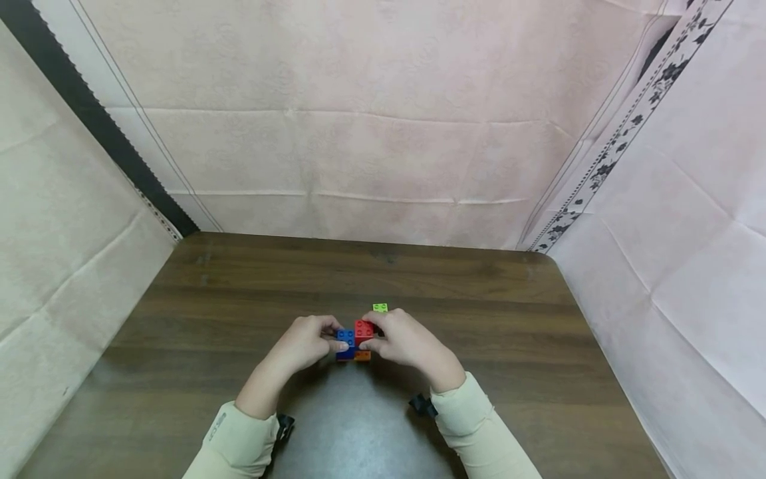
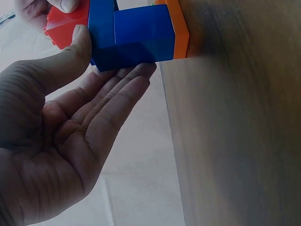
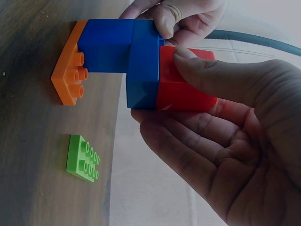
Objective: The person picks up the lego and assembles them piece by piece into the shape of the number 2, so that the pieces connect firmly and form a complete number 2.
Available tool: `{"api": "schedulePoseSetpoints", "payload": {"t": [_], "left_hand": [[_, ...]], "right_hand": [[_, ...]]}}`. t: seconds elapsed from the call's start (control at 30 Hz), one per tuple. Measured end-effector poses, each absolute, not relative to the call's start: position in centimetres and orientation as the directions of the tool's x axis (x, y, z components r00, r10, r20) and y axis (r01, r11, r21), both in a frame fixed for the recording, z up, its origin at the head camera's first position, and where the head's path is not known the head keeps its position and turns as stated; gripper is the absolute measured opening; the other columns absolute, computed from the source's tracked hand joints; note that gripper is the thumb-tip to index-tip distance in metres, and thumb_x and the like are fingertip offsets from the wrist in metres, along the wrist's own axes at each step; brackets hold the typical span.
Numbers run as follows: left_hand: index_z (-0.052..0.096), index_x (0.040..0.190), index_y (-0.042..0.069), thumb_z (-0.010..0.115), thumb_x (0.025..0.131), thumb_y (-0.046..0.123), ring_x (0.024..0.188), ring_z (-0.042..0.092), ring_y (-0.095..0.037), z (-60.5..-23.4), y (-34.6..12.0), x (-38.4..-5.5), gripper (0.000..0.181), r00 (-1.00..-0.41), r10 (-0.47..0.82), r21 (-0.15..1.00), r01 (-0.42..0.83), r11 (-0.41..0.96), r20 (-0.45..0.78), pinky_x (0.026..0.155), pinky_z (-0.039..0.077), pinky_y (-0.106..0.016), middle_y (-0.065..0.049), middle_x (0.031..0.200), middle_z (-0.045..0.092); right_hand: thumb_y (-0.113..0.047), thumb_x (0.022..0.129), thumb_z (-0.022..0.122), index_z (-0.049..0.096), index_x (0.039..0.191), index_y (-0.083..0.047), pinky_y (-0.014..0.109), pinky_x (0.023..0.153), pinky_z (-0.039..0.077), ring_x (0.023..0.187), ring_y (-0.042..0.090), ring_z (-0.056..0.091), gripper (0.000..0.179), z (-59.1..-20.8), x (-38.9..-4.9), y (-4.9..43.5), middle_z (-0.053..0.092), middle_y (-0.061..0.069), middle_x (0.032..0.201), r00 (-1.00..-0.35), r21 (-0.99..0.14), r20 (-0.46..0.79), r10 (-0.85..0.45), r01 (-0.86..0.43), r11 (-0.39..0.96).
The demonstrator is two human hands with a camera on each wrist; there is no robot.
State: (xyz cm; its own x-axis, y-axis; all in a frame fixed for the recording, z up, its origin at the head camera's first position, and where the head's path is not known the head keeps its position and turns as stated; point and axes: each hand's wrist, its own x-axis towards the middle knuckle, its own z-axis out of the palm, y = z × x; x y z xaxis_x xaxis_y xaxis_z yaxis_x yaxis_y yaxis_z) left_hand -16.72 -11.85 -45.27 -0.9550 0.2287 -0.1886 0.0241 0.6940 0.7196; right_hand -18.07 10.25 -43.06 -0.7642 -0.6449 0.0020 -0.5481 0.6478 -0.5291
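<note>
A small toy-brick build stands on the table between both hands. Its base is an orange plate (image 3: 70, 70) with bare studs at one side, carrying a blue brick (image 3: 103, 44). A second, longer blue brick (image 3: 143, 66) sits on top and overhangs the orange plate. The red brick (image 3: 171, 94) is against the overhanging part's studded top. My right hand (image 1: 403, 336) holds the red brick between thumb and fingers. From the other side, my left hand (image 1: 306, 342) pinches the upper blue brick, thumb near its top edge and fingers along its far side.
A light green brick (image 3: 82, 157) with studs up lies on the table just beyond the build, partly behind my right hand in the head view. The brown wooden table (image 1: 239, 286) is bordered by pale cloth (image 1: 359, 153) at the back and both sides.
</note>
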Motion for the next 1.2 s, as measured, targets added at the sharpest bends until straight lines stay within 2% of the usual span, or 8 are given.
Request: {"api": "schedulePoseSetpoints", "payload": {"t": [0.27, 1.2], "left_hand": [[0.073, 0.105, 0.012, 0.080, 0.088, 0.021, 0.076, 0.059, -0.018, -45.53, -11.69, -16.57, 0.020, -0.952, 0.236, 0.733, 0.019, 0.680, -0.194, 0.071, 0.053, -0.036, -0.001, 0.090, 0.068], [0.073, 0.104, 0.013, 0.079, 0.088, 0.022, 0.077, 0.060, -0.018, -45.23, -11.91, -16.63, 0.019, -0.953, 0.237, 0.725, 0.027, 0.688, -0.188, 0.074, 0.053, -0.038, 0.000, 0.089, 0.068]], "right_hand": [[-0.026, 0.093, 0.075, 0.065, 0.122, -0.010, 0.023, 0.057, 0.047, 0.063, 0.007, 0.053, 0.034, -43.29, -17.88, 10.52, 0.062, -0.005, 0.081, -0.768, -0.541, -0.002, -0.641, -0.538, 0.646], [-0.028, 0.093, 0.074, 0.065, 0.123, -0.011, 0.023, 0.056, 0.047, 0.062, 0.007, 0.053, 0.035, -43.30, -18.12, 10.43, 0.060, -0.008, 0.080, -0.761, -0.540, 0.015, -0.648, -0.552, 0.636]]}}
